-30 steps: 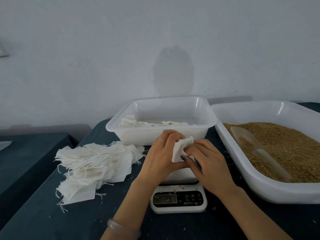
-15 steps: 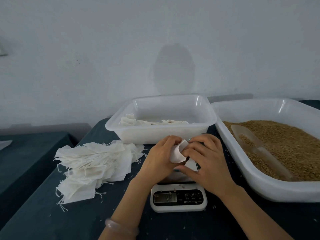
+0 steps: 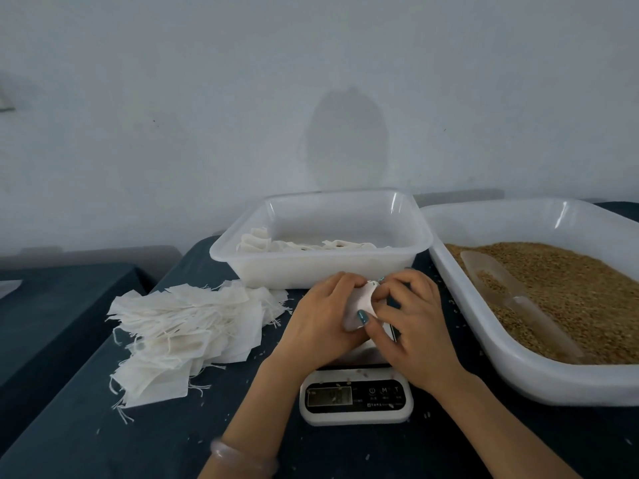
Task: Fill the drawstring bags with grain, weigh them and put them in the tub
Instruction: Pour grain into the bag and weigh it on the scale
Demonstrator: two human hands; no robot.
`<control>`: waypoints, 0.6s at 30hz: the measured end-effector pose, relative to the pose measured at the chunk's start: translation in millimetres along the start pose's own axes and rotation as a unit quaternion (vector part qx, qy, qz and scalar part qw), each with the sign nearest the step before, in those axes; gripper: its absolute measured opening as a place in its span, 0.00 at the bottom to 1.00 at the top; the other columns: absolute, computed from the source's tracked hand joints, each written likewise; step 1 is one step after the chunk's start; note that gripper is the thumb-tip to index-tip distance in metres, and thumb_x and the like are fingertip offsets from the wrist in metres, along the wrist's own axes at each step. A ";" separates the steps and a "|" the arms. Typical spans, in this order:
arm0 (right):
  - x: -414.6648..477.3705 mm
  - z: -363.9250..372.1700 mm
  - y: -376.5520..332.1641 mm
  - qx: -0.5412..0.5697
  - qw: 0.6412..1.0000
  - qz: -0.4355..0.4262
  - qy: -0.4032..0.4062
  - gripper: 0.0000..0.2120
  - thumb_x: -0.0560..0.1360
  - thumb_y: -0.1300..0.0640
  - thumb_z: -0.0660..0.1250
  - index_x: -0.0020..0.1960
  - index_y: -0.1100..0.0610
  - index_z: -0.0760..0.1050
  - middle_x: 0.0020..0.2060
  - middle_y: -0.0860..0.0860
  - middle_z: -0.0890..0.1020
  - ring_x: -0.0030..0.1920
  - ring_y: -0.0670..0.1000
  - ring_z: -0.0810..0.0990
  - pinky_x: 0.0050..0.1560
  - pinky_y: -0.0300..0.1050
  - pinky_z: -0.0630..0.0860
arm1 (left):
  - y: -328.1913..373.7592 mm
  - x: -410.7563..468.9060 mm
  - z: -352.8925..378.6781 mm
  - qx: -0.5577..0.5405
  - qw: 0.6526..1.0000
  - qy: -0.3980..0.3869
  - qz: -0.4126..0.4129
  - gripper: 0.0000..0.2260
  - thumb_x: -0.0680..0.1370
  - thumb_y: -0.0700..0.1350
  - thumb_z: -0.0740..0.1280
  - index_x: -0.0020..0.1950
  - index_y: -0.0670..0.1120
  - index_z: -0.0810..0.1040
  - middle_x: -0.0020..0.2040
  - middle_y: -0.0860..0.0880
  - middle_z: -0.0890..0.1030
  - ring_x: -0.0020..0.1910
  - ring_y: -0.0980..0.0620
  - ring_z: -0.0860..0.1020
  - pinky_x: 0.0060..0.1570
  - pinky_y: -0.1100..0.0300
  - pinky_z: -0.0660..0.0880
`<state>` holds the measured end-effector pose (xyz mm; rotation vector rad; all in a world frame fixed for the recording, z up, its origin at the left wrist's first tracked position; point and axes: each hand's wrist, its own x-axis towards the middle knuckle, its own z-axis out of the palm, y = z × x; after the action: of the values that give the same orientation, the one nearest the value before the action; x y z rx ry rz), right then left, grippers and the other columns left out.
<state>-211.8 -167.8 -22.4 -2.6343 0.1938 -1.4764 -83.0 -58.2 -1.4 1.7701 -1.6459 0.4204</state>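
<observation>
While the two hands meet over the scale (image 3: 356,399), all the action sits right between them. The left hand (image 3: 323,316) has its fingers curled round the near-left side of a small white drawstring bag (image 3: 363,305). The right hand (image 3: 415,326) pinches the same bag from the other side, a teal-painted thumbnail pressed flat on the cloth. Both hands hold the bag, close over the scale's platform; whether it rests on the platform I cannot tell, since the hands cover it. The scale's display faces the camera, its figures too blurred to read.

Just behind the hands stands the white tub (image 3: 311,261), with a few filled bags (image 3: 262,242) lying along its floor. To the right, touching the tub's corner, a larger white tray (image 3: 553,382) holds brown grain (image 3: 570,288), and a clear scoop (image 3: 511,299) lies on it with some grain in its bowl. On the left a loose pile of empty bags (image 3: 186,326) spreads across the dark desk (image 3: 86,426), strings trailing. Stray grains dot the desk near the scale. A pale bracelet (image 3: 242,458) rings the left wrist.
</observation>
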 end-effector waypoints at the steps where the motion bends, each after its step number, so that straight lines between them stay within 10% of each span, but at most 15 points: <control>1: 0.4 -0.3 0.1 0.004 1.000 0.004 0.000 0.14 0.78 0.49 0.63 0.43 0.56 0.82 0.46 0.47 0.80 0.57 0.53 0.74 0.60 0.55 0.69 | 0.1 -0.1 -0.5 0.003 1.000 -0.001 0.002 0.23 0.69 0.50 0.73 0.59 0.41 0.75 0.54 0.49 0.79 0.50 0.51 0.77 0.48 0.65 0.69; 18: 0.4 1.5 -2.4 0.019 0.999 0.029 -0.016 0.15 0.78 0.49 0.63 0.45 0.57 0.84 0.50 0.50 0.81 0.61 0.54 0.72 0.60 0.57 0.70 | -11.6 0.1 -0.5 0.084 0.996 0.014 0.033 0.16 0.71 0.51 0.77 0.51 0.46 0.75 0.46 0.51 0.80 0.44 0.51 0.77 0.44 0.56 0.75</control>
<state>-210.2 -165.5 -22.4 -2.5975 0.2351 -1.4059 -71.6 -58.2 -3.8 1.8261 -1.6949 0.6260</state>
